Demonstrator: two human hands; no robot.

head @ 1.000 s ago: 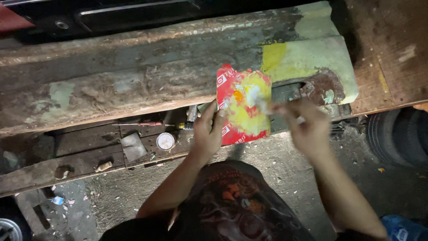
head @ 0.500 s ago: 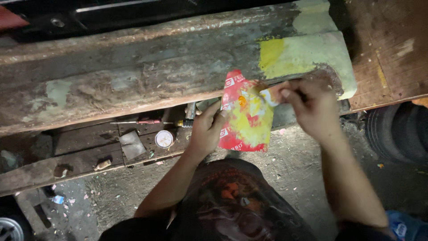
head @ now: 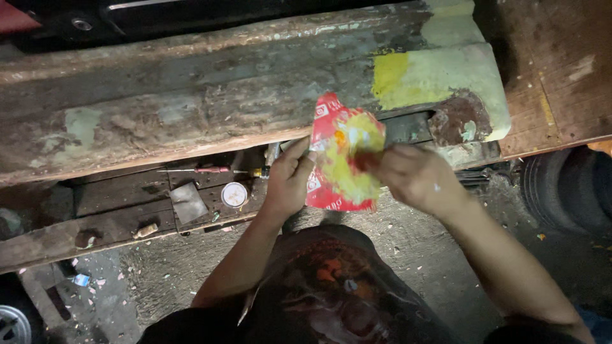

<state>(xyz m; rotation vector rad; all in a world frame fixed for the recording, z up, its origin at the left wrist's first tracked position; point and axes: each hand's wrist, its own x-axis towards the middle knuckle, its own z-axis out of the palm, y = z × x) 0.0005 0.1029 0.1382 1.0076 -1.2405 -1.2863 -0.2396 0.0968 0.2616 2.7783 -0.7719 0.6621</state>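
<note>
Packet [head: 341, 159], red at the edges with a yellow middle, is held up at the centre of the frame, in front of the worn wooden beam [head: 191, 108]. Left hand [head: 288, 178] has its fingers clamped on the packet's left edge, thumb in front. Right hand [head: 417, 178] meets it from the right, fingertips pinched together on the packet's middle right; exactly what they grip is blurred.

To do this well, I judge the left hand should hold the edge firm and close to where the right hand pinches, so the thin, crumpled film stays taut instead of slipping or spilling.

Other packaging and marks: the packet is a soft pouch, with small white patches near its upper left and left edge. A round white lid or tin [head: 234, 194] lies on the lower plank, left of centre, beside a grey square scrap [head: 189, 202]. A screwdriver [head: 220, 171] with a red shaft and yellow end lies just above them. A yellow painted patch [head: 392, 79] marks the beam at upper right.
</note>
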